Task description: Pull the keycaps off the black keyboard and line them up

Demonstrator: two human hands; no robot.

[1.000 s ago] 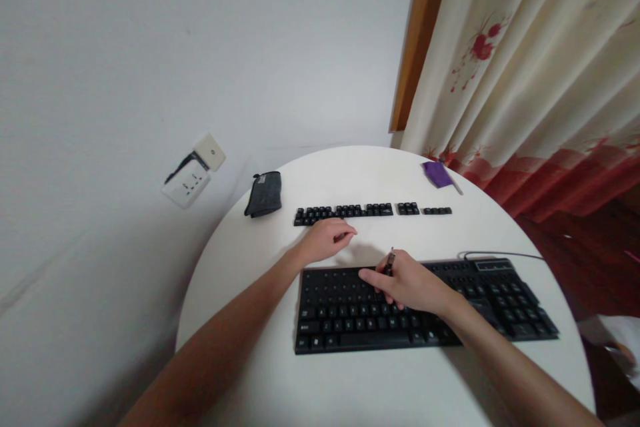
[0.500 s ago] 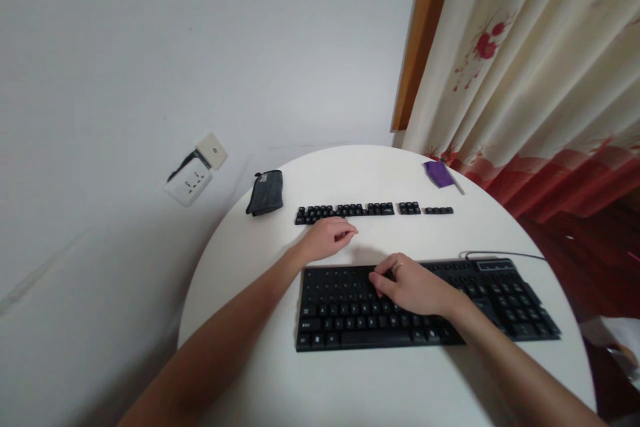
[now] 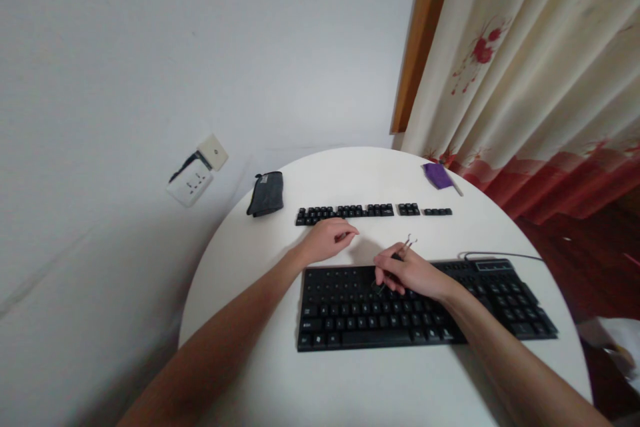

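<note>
A black keyboard (image 3: 430,307) lies on the round white table (image 3: 380,380), several of its upper key places bare. My right hand (image 3: 413,273) rests over its upper middle, fingers pinched on a thin wire keycap puller (image 3: 407,243) whose prongs stick up behind the knuckles. My left hand (image 3: 327,240) lies on the table just behind the keyboard's left end, fingers loosely curled, nothing visible in it. A row of loose black keycaps (image 3: 373,211) is lined up just beyond that hand.
A folded grey cloth (image 3: 267,193) lies at the table's back left. A purple item with a white stick (image 3: 440,175) sits at the back right near the curtain (image 3: 540,80). The keyboard cable (image 3: 500,255) trails right. A wall socket (image 3: 193,177) hangs loose at left.
My right hand has shifted back toward the keyboard's top rows and turned the puller, so its wire prongs now point up and away. My left hand has stayed put.
</note>
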